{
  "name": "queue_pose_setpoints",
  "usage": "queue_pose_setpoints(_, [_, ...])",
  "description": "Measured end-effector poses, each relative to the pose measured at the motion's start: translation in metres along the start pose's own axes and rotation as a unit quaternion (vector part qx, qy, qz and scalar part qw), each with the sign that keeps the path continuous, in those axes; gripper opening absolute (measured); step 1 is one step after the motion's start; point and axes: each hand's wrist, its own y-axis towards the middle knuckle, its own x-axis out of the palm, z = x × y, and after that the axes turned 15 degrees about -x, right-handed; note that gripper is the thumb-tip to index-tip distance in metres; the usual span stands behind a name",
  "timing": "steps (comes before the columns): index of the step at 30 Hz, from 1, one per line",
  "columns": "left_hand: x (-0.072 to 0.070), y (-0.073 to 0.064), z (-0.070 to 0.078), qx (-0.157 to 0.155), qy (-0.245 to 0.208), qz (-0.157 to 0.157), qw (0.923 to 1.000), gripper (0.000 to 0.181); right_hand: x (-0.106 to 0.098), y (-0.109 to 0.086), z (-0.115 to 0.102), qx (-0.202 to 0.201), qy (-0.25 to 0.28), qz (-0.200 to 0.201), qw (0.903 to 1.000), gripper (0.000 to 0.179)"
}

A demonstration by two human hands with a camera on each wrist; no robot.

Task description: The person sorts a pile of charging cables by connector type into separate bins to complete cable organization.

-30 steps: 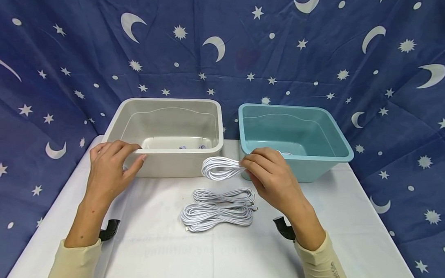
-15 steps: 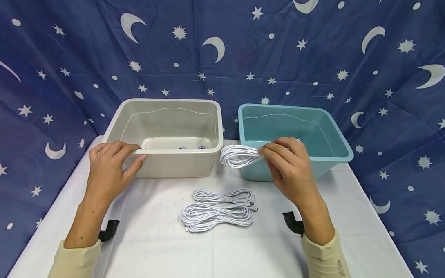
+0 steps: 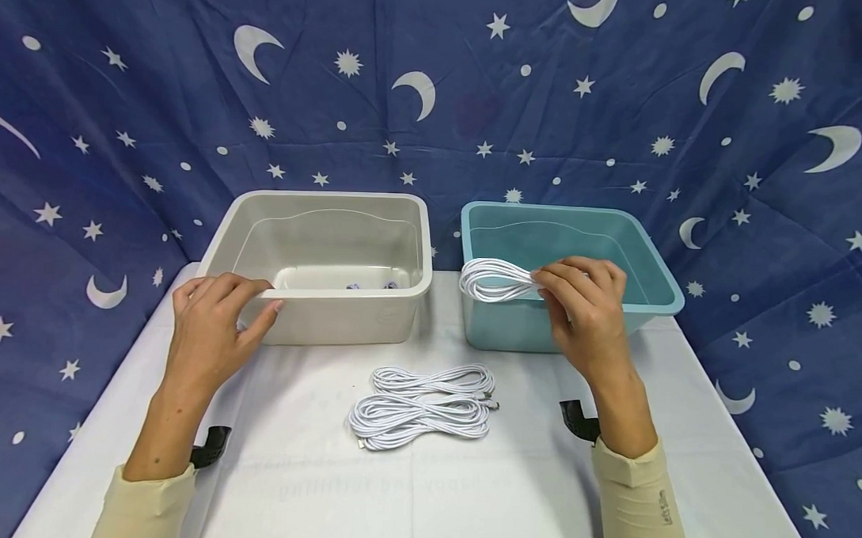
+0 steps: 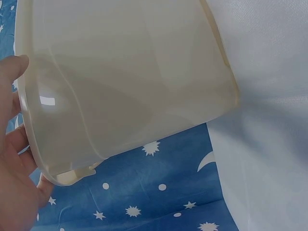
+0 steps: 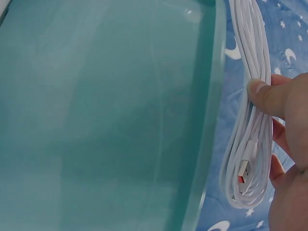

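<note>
My right hand (image 3: pixel 586 310) pinches a coiled white USB cable (image 3: pixel 500 280) above the near rim of the teal bin (image 3: pixel 615 307). In the right wrist view the thumb presses the middle of the coiled cable (image 5: pixel 252 62), and a metal USB plug (image 5: pixel 244 171) shows at its lower end. My left hand (image 3: pixel 215 325) holds the near rim of the beige bin (image 3: pixel 337 317), fingers over the edge and thumb outside. The left wrist view also shows that hand (image 4: pixel 17 159) at the rim. Two more coiled white cables (image 3: pixel 422 411) lie on the table between my forearms.
Small bluish items (image 3: pixel 391 284) sit on the beige bin's floor, partly hidden by its rim. A white cloth (image 3: pixel 366 504) covers the table. Behind and beside the bins hangs a blue curtain (image 3: pixel 451 103) with moons and stars.
My right hand has carried the coiled cable right and upward, from the gap between the bins to above the teal bin's near rim. The left hand has stayed in place.
</note>
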Motion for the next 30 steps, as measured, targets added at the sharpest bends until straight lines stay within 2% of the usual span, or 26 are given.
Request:
queue_pose_setpoints(12, [0.0,0.0,0.0,0.001,-0.001,0.0,1.0,0.029,0.003,-0.02,0.02,0.048,-0.007,-0.007,0.9988,0.022])
queue_pose_setpoints(20, [0.001,0.001,0.0,0.002,-0.002,0.001,1.0,0.029,-0.001,-0.026,0.024,0.077,-0.023,-0.032,0.9963,0.025])
queue_pose_setpoints(30, [0.001,0.0,-0.001,0.0,0.0,0.0,1.0,0.029,-0.001,-0.018,0.015,0.059,0.011,-0.07,0.9957,0.026])
